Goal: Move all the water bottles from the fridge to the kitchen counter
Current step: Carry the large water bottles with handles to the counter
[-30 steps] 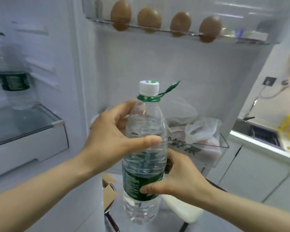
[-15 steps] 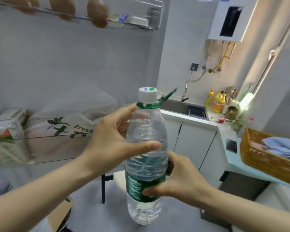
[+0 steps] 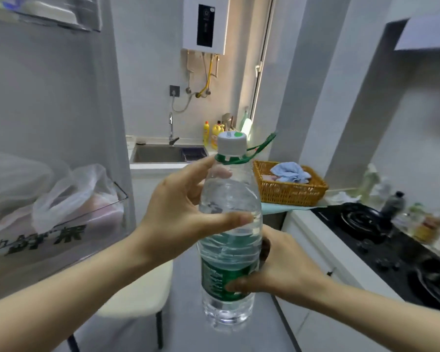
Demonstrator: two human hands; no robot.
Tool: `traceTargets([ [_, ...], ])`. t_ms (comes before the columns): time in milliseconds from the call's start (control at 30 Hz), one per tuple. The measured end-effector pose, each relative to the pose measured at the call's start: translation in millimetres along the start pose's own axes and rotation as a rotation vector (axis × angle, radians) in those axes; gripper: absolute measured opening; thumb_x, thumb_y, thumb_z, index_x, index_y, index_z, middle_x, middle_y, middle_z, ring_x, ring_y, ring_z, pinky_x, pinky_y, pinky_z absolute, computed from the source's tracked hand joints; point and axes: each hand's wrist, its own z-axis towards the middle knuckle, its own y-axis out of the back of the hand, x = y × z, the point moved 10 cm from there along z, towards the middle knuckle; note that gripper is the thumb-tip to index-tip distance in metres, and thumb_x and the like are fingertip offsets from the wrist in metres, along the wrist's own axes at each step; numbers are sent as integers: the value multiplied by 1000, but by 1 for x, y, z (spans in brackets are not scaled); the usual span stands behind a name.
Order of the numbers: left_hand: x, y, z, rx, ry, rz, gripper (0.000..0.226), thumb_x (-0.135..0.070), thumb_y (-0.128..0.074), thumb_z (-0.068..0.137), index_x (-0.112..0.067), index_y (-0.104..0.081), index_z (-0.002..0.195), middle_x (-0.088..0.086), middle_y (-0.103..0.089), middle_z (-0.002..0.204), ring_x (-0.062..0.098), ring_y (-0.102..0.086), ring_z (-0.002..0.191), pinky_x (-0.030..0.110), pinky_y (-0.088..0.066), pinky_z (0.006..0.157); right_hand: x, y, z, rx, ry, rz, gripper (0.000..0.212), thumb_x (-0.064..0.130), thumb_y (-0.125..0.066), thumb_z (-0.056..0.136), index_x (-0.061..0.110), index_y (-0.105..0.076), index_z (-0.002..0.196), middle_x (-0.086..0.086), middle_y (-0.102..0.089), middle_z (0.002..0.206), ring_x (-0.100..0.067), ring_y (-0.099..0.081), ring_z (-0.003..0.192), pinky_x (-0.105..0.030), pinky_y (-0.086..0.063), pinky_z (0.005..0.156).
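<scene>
Shift: view has swung right, off the fridge door, bringing the stove-side counter [image 3: 323, 232] into sight.
Water bottle [image 3: 229, 224]: upright, mid-air, near centre.
Left hand [image 3: 178, 214]: wraps its upper body.
Right hand [image 3: 282, 270]: grips its label, counter-side.
Counter: right, farther.

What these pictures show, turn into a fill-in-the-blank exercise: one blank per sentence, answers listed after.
1. The water bottle, held in the air, stands ____.
2. The label on it is ____ in colour.
3. Of the left hand and the right hand, the one gripping at the label is the ____ one.
4. The blue cloth lies in a woven ____.
Missing words: upright; green; right; basket.
</scene>
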Motion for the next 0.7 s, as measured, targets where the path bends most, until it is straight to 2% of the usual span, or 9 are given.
traceTargets([
  [67,-2,-21,3,61,-18,-46,63,-26,-89,59,-17,-62,117,0,-71,109,15,-72,95,33,-60,78,-13,13,-20,-64,-68,-6,67,30,-92,47,34,-63,107,19,-72,100,1,-69,91,-31,-59,79],
  [300,-21,-113,7,276,-87,-202,65,-17,-84,60,-25,-58,119,-11,-71,111,8,-70,98,22,-58,77,-55,61,-94,-223,-251,-52,64,31,-93,46,36,-64,102,24,-71,95,5,-68,85,-24,-59,71],
  [467,-38,-190,12,399,-116,-275,69,-27,-86,61,-21,-58,123,-4,-71,114,15,-69,103,32,-59,81,-89,105,-150,-331,-329,-31,61,26,-95,49,36,-66,102,21,-73,95,0,-69,85,-31,-59,74],
  [567,-53,-240,15,450,-134,-308,66,-33,-85,62,-21,-59,122,-3,-70,114,18,-69,104,40,-59,82,-111,137,-181,-390,-348,-43,67,31,-94,50,40,-63,109,23,-72,100,1,-68,91,-31,-59,79],
  [700,-73,-305,17,496,-166,-332,68,-28,-86,64,-22,-57,125,-7,-70,115,14,-69,104,37,-59,81,-141,181,-224,-468,-382,-66,71,33,-93,51,38,-62,114,25,-70,103,4,-66,95,-30,-57,83],
])
